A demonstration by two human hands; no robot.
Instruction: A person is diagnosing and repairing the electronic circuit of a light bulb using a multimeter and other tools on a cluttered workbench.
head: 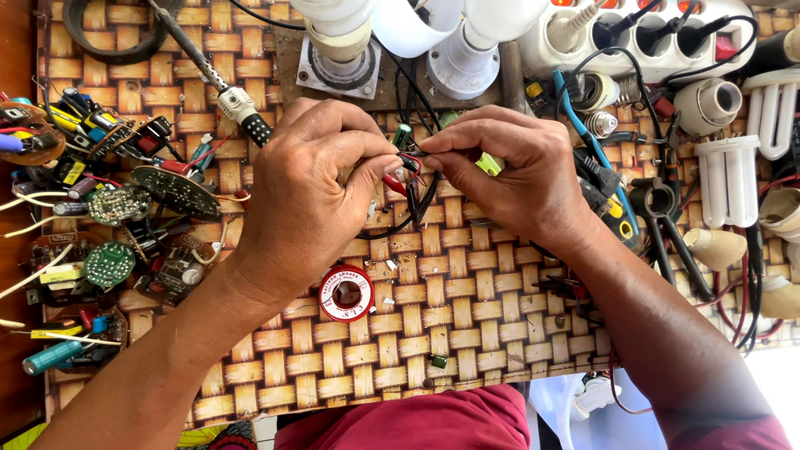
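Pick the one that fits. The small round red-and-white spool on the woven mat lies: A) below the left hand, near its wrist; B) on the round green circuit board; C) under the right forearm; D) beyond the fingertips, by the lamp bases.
A: the small round red-and-white spool lies on the woven mat just below the left hand, near its wrist.

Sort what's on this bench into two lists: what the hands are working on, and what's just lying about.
In hand:
- left hand and right hand pinching thin red and black wires
- small yellow-green part under the right fingers

Lying about:
- solder reel
- round circuit boards
- soldering iron
- pliers
- spiral lamp tubes
- power strip
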